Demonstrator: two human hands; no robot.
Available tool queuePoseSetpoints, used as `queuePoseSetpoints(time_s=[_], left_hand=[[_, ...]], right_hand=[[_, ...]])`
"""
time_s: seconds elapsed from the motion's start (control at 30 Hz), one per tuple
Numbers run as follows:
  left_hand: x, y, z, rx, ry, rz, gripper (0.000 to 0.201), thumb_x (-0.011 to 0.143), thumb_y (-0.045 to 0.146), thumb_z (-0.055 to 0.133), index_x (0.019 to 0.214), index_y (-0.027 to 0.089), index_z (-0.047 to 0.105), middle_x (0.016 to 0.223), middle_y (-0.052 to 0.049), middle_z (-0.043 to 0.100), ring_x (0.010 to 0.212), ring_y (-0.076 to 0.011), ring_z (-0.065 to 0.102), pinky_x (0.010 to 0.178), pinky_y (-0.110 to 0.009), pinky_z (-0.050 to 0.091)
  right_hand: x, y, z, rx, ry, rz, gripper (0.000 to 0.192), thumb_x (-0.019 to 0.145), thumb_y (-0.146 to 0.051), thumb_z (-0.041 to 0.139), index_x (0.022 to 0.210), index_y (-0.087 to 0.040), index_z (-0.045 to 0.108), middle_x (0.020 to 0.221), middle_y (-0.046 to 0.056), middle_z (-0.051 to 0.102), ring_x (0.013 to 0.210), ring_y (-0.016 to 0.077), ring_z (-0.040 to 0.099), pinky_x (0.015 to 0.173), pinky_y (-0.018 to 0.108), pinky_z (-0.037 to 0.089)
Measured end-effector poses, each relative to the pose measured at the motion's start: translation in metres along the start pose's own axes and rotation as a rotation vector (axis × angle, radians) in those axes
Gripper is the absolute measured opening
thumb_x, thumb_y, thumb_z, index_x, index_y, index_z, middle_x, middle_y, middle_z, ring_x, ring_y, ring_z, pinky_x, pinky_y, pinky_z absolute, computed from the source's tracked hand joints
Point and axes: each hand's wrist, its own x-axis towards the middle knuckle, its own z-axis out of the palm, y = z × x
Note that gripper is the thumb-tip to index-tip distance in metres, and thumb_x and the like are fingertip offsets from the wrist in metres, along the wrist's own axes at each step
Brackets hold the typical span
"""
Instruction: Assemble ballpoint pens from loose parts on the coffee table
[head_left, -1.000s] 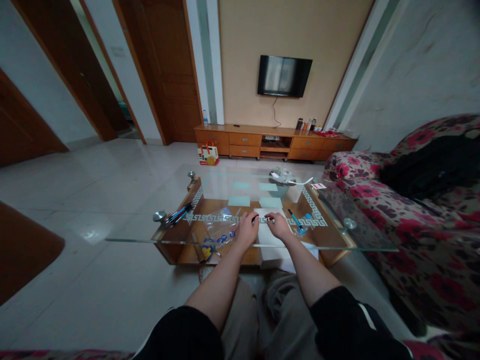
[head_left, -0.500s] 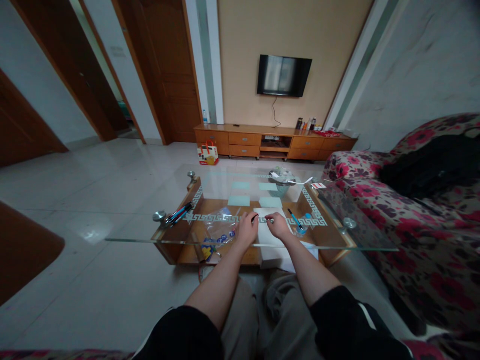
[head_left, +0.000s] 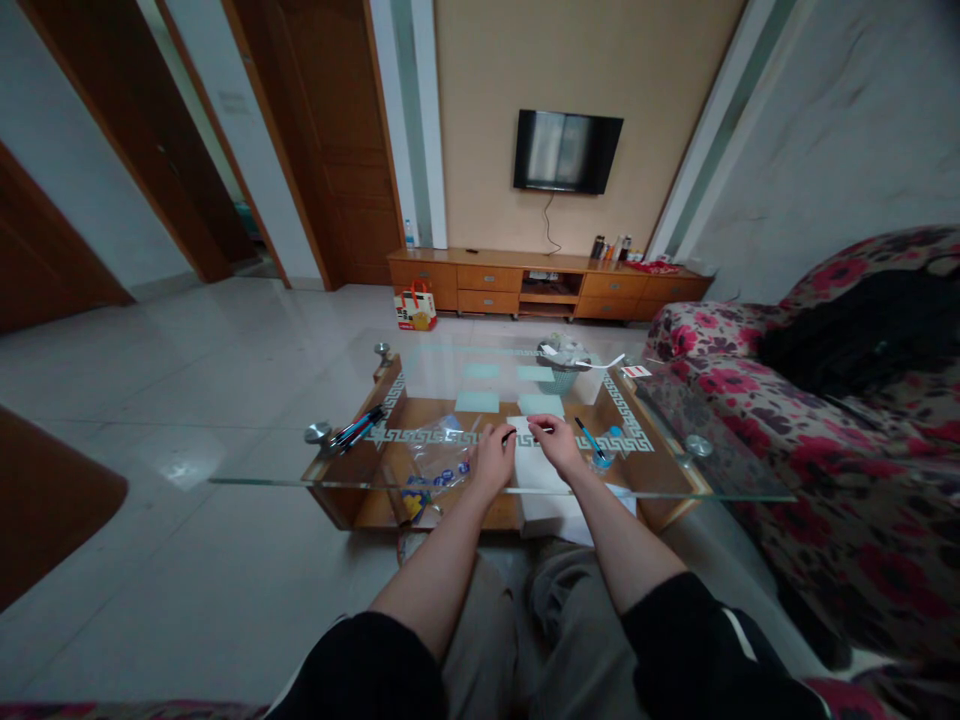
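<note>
My left hand [head_left: 493, 456] is closed over the glass tabletop, its fingers pinching a small dark pen-like piece [head_left: 510, 434]. Close by on the right, my right hand [head_left: 556, 446] is also closed in a pinch. Something thin and small shows at its fingertips, too tiny to name. A gap separates the two hands. Right of my right hand lies a blue and black pen [head_left: 589, 438], near a small blue round item [head_left: 602, 459]. Several pens [head_left: 358, 428] lie bunched at the table's left side. Clear plastic bags [head_left: 442, 450] are left of my left hand.
The glass table [head_left: 262, 481] has a sharp front edge under my forearms. On the shelf below sits a white box [head_left: 541, 512]. A basket [head_left: 564, 375] stands beyond the table, and a flowered sofa [head_left: 750, 400] is on the right.
My right hand has tilted and lifted slightly, its fingertips turning up and a little to the left. My left hand stays nearly still, with the dark piece held.
</note>
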Motion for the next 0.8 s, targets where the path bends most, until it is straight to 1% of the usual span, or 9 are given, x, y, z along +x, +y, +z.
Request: queuePoseSetpoints(time_s=[0.13,0.23,0.37,0.53,0.8], left_hand=[[0.001,-0.001,0.001,-0.038,0.006,0.015,0.025,0.098,0.035,0.048,0.115,0.028,0.065,0.112,-0.007,0.062,0.102,-0.0227,0.058,0.089,-0.035,0.044],[0.002,-0.002,0.001,-0.062,0.021,0.035,0.024,0.097,0.033,0.049,0.115,0.028,0.065,0.111,-0.007,0.062,0.101,-0.0219,0.058,0.091,-0.035,0.043],[0.002,-0.003,0.002,-0.060,0.022,0.042,0.023,0.097,0.032,0.050,0.114,0.028,0.064,0.111,-0.006,0.062,0.101,-0.0216,0.057,0.091,-0.035,0.043],[0.001,-0.004,0.004,-0.036,0.020,0.044,0.024,0.097,0.032,0.050,0.115,0.028,0.065,0.111,-0.007,0.061,0.101,-0.0224,0.057,0.089,-0.035,0.043],[0.001,-0.005,0.006,-0.012,0.016,0.069,0.023,0.096,0.031,0.051,0.114,0.029,0.065,0.108,-0.006,0.061,0.101,-0.0224,0.057,0.088,-0.034,0.043]], right_hand=[[-0.001,-0.002,0.000,-0.004,0.009,0.033,0.032,0.075,-0.039,0.067,0.096,-0.015,0.074,0.086,0.007,0.074,0.073,0.0187,0.064,0.072,0.032,0.053],[-0.002,-0.004,0.000,0.005,0.011,0.044,0.031,0.074,-0.039,0.069,0.093,-0.015,0.074,0.088,0.008,0.074,0.074,0.0185,0.064,0.073,0.032,0.053],[-0.002,-0.007,0.000,0.015,0.008,0.046,0.031,0.074,-0.041,0.069,0.090,-0.014,0.074,0.087,0.009,0.074,0.073,0.0190,0.065,0.072,0.032,0.053],[-0.004,-0.012,0.000,0.009,-0.017,0.023,0.032,0.076,-0.041,0.068,0.091,-0.014,0.075,0.089,0.010,0.075,0.071,0.0186,0.065,0.069,0.031,0.053],[-0.005,-0.013,0.002,0.015,-0.028,0.029,0.027,0.074,-0.037,0.068,0.090,-0.015,0.075,0.091,0.009,0.075,0.077,0.0199,0.066,0.073,0.032,0.053]])
